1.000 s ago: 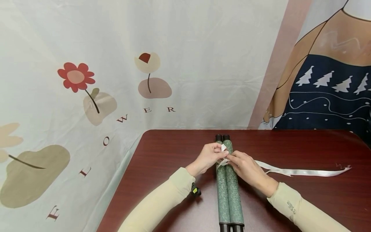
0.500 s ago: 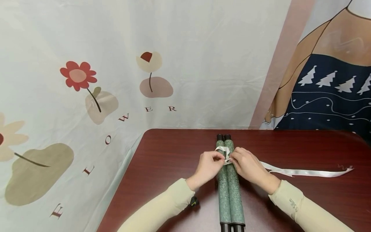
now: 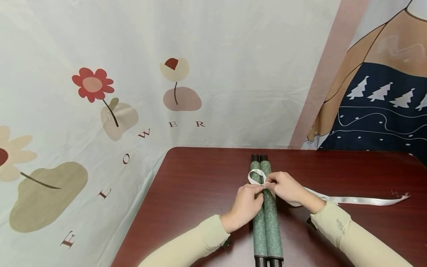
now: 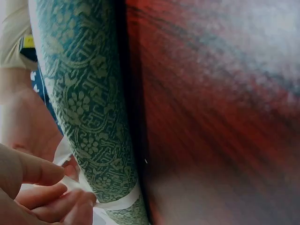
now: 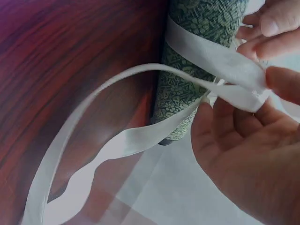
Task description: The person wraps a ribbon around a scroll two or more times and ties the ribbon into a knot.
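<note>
Two green patterned scroll rolls (image 3: 270, 215) with dark end knobs lie side by side, lengthwise on the table. A white ribbon (image 5: 215, 56) wraps around them, and a small ribbon loop stands up over their far part in the head view. My left hand (image 3: 246, 205) pinches the ribbon at the crossing, thumb lying over the left roll. From the right, my right hand (image 3: 286, 188) pinches the ribbon at the same spot; its wrist view shows the thumb and fingers (image 5: 281, 84) on a folded band. The fingers partly hide the crossing.
Long ribbon tails (image 3: 367, 200) trail right across the dark red wooden table (image 3: 200, 174), one end frayed. Behind the table's far edge hangs a pale printed curtain (image 3: 233, 74) with flowers and letters.
The left hand has moved off the ribbon's upper part, down and toward me to the crossing. A rounded loop now shows above it. The right hand has turned slightly, still at the ribbon.
</note>
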`<move>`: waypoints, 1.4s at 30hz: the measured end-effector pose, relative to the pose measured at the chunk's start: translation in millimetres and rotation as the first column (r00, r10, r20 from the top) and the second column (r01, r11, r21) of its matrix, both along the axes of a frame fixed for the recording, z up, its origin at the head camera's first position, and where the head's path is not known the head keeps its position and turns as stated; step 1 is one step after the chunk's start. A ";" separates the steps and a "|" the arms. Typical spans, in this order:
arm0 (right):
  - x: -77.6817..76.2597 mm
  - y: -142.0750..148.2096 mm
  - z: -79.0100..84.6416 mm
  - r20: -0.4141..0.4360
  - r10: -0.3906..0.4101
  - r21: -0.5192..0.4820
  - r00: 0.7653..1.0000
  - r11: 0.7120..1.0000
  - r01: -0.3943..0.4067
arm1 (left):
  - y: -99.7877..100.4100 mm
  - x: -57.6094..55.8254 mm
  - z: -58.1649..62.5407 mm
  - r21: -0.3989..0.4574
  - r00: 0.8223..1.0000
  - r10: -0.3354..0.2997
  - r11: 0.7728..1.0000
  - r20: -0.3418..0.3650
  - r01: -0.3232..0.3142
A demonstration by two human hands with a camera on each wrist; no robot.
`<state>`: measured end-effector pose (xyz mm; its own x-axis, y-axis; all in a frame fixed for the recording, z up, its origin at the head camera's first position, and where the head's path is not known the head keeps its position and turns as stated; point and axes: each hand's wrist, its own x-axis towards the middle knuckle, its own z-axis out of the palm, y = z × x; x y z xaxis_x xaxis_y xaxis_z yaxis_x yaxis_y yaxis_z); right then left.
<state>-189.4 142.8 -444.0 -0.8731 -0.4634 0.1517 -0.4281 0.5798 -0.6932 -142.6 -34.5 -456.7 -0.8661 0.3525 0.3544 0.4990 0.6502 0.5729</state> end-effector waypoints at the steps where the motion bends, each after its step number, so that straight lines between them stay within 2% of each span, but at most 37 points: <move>1: -1.5 0.4 0.3 0.049 0.011 -0.016 0.999 1.000 -0.010 | 0.4 0.9 0.0 -0.008 1.000 -0.003 1.000 -0.010 0.003; 4: -6.0 2.1 0.9 0.192 0.061 -0.072 0.980 0.996 -0.048 | 2.2 2.3 -0.8 -0.014 0.999 -0.007 1.000 -0.045 0.006; 8: -9.6 3.1 1.5 0.296 0.108 -0.136 0.949 0.988 -0.070 | 4.9 1.6 -2.5 0.010 0.998 0.005 1.000 -0.059 -0.005; 13: -9.5 4.2 2.7 0.343 0.131 -0.196 0.930 0.978 -0.065 | 7.5 -5.1 -5.5 0.112 0.999 0.049 0.993 -0.023 -0.046; 19: -9.6 5.7 3.7 0.365 0.164 -0.242 0.916 0.967 -0.077 | 10.9 -15.5 -7.2 0.257 0.997 0.074 0.964 0.007 -0.073; 22: -9.6 6.7 2.9 0.364 0.154 -0.237 0.919 0.969 -0.069 | 11.8 -18.0 -6.3 0.292 0.996 0.079 0.953 0.029 -0.084; 25: -9.1 7.5 2.5 0.342 0.141 -0.215 0.929 0.974 -0.069 | 11.4 -18.3 -5.5 0.298 0.996 0.068 0.951 0.050 -0.080; 32: -7.1 11.3 0.8 0.248 0.131 -0.154 0.960 0.984 -0.094 | 8.3 -16.7 -2.5 0.314 0.997 0.058 0.947 0.053 -0.072; 37: -8.6 16.2 -1.3 0.176 0.135 -0.138 0.975 0.984 -0.111 | 5.6 -16.5 0.6 0.337 0.997 0.019 0.941 0.069 -0.041; 42: -9.7 20.8 -4.3 0.131 0.167 -0.148 0.977 0.978 -0.147 | 1.7 -14.5 4.3 0.357 0.993 -0.022 0.934 0.113 -0.020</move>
